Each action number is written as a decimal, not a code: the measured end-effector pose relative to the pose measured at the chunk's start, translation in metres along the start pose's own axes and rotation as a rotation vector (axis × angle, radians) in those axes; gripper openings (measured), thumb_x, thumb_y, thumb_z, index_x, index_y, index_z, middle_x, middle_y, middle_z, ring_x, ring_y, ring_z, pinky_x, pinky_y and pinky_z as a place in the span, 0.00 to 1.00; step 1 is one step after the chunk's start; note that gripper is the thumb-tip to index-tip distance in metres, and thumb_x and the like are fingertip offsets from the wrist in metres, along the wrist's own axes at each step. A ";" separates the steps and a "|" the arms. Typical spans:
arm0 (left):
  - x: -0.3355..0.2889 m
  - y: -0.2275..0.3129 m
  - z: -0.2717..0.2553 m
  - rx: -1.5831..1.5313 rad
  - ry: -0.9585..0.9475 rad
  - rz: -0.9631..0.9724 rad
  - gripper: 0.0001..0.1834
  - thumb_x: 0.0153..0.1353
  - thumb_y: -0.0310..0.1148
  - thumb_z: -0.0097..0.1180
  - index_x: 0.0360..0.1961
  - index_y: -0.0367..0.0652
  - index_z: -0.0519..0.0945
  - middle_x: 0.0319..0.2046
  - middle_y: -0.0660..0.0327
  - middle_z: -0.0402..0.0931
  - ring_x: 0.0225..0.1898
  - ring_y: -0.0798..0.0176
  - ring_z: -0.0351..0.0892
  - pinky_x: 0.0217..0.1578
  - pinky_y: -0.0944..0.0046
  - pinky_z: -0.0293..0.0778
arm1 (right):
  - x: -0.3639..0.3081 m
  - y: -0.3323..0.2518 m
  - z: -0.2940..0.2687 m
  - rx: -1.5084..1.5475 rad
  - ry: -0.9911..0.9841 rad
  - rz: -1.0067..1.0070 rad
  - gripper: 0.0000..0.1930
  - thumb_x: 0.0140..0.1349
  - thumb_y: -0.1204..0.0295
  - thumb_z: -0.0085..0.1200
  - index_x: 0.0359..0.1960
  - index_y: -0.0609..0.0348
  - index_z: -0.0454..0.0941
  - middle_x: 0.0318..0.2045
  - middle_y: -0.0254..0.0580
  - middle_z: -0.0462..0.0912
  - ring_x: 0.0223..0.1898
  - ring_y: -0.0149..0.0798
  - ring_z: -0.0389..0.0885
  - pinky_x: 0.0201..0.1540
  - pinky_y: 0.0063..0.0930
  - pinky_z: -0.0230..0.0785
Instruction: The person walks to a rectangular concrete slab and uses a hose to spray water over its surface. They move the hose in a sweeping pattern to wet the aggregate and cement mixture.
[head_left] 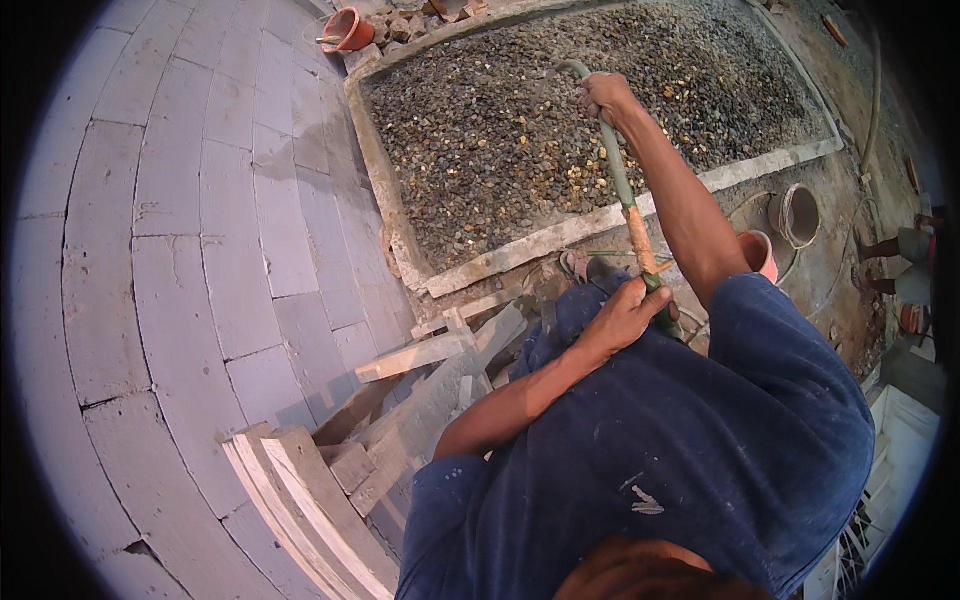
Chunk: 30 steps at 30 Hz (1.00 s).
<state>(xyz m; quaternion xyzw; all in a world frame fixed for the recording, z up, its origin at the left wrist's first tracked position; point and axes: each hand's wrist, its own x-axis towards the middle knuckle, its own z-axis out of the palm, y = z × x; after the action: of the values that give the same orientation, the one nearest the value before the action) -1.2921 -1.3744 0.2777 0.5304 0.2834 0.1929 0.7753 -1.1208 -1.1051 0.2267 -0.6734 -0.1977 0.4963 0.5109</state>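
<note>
A green hose (614, 165) runs from near my waist out over a bed of gravel (500, 140). My right hand (606, 95) is wrapped round it close to its far end, which bends to the left just above the stones. Lower down, an orange wrapping (639, 240) covers a stretch of the hose. Just below that wrapping, near my body, my left hand (630, 312) is closed on the hose, thumb on top. Whether water leaves the tip is too small to tell. The gravel is mixed brown, grey and yellowish, inside a pale concrete rim (745, 170).
A grey block wall (170, 280) stands along the left. Timber offcuts (410, 357) and curved boards (320, 510) lean beside me. An orange bucket (348, 30) sits at the far left corner, another bucket (797, 215) at right. A person's legs (885, 265) show at the right edge.
</note>
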 end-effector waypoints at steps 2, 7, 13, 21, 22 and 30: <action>0.001 -0.002 0.001 -0.012 0.003 0.034 0.21 0.65 0.45 0.44 0.28 0.37 0.75 0.24 0.62 0.75 0.29 0.68 0.70 0.34 0.65 0.66 | 0.001 0.003 -0.005 0.015 -0.021 -0.030 0.06 0.56 0.79 0.46 0.23 0.67 0.73 0.16 0.40 0.71 0.11 0.30 0.65 0.10 0.24 0.56; 0.002 -0.001 -0.001 0.002 -0.016 0.048 0.22 0.65 0.47 0.45 0.27 0.37 0.75 0.24 0.63 0.74 0.29 0.69 0.69 0.34 0.66 0.66 | 0.010 0.012 -0.016 0.030 -0.028 -0.038 0.06 0.56 0.79 0.47 0.24 0.68 0.74 0.18 0.41 0.72 0.11 0.31 0.66 0.09 0.25 0.56; 0.002 0.005 -0.003 0.021 -0.014 0.004 0.23 0.64 0.48 0.44 0.26 0.37 0.76 0.23 0.63 0.74 0.29 0.68 0.69 0.34 0.66 0.65 | 0.009 0.005 -0.017 0.007 0.035 -0.047 0.05 0.56 0.80 0.47 0.24 0.67 0.75 0.16 0.41 0.71 0.10 0.31 0.67 0.08 0.25 0.56; 0.006 0.017 -0.010 0.091 -0.061 -0.066 0.21 0.65 0.46 0.42 0.29 0.39 0.77 0.26 0.64 0.74 0.32 0.70 0.69 0.36 0.67 0.65 | 0.004 -0.010 -0.010 -0.021 0.076 -0.114 0.04 0.56 0.79 0.48 0.24 0.65 0.73 0.16 0.38 0.70 0.10 0.29 0.65 0.08 0.24 0.55; 0.007 0.014 -0.008 0.056 -0.033 -0.050 0.22 0.65 0.47 0.43 0.27 0.39 0.76 0.24 0.63 0.74 0.30 0.69 0.69 0.35 0.66 0.65 | 0.005 -0.012 -0.009 -0.018 0.071 -0.115 0.04 0.56 0.78 0.48 0.25 0.64 0.73 0.17 0.37 0.70 0.10 0.28 0.64 0.09 0.23 0.55; 0.011 0.004 -0.009 0.043 -0.019 -0.045 0.21 0.66 0.46 0.42 0.29 0.39 0.77 0.27 0.65 0.75 0.32 0.71 0.70 0.36 0.69 0.65 | -0.012 -0.028 0.000 0.001 -0.003 -0.173 0.03 0.59 0.76 0.47 0.32 0.63 0.71 0.18 0.35 0.70 0.12 0.25 0.63 0.10 0.19 0.53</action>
<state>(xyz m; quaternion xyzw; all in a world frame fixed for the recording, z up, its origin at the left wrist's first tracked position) -1.2895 -1.3601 0.2760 0.5423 0.2921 0.1640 0.7705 -1.1194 -1.1027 0.2574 -0.6528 -0.2554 0.4515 0.5521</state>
